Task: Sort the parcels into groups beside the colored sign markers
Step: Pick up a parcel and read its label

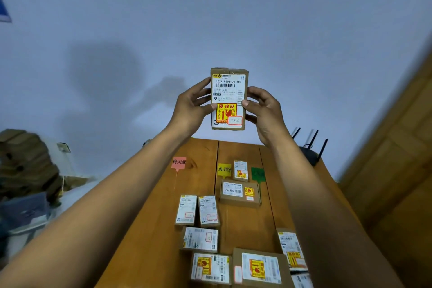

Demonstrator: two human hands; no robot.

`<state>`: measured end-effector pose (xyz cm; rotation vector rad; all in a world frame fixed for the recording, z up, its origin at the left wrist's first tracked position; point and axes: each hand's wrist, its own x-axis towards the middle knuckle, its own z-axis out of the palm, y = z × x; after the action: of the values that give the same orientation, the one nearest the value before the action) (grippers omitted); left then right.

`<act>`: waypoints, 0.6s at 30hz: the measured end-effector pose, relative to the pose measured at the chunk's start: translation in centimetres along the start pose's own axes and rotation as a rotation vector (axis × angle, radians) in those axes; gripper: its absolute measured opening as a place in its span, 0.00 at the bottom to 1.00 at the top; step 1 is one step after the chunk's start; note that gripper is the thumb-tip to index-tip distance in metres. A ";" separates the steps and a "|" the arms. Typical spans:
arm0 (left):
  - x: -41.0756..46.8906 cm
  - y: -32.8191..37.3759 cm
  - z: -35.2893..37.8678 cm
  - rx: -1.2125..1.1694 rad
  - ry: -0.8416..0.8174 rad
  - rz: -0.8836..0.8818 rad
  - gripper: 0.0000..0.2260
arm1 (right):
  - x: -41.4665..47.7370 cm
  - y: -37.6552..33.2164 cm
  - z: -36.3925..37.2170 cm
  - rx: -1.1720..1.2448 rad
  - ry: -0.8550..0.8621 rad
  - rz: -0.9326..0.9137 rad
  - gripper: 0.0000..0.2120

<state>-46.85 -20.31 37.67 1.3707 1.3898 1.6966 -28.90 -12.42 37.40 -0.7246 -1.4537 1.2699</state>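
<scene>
Both hands | left hand [190, 106], right hand [264, 112] | grip raised parcel [228, 98]

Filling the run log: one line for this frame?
phase: label check | held parcel: raised upright, label to camera | left hand, right hand: gripping its sides | pink sign, yellow sign, green sign: on table
</scene>
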 end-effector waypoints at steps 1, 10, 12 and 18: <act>0.1 -0.2 0.3 0.000 -0.005 -0.001 0.30 | 0.1 0.1 -0.3 -0.004 0.002 0.006 0.14; 2.6 -2.9 4.0 0.025 -0.052 -0.035 0.29 | 1.8 1.9 -3.9 -0.024 0.048 0.077 0.13; 3.3 -3.7 5.1 0.025 -0.063 -0.048 0.29 | 2.5 2.7 -5.0 -0.040 0.059 0.097 0.13; 5.4 -7.1 10.0 0.025 -0.076 -0.153 0.29 | 4.4 5.9 -9.5 -0.080 0.103 0.185 0.13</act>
<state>-40.71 -9.61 32.50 1.2935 1.4393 1.5182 -22.33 -3.77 32.30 -0.9825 -1.3846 1.2994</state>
